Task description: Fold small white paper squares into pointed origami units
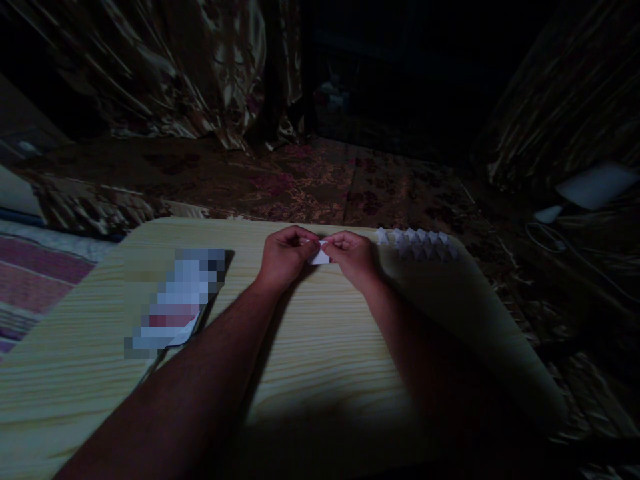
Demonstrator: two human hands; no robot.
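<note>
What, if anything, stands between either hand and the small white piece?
Nothing visible: the left hand and right hand both pinch the small white piece directly. The white star shapes lie to the right of the right hand.

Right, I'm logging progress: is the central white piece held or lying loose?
Held: the left hand and right hand pinch the white piece from either side. Whether it is folded, I cannot tell.
</note>
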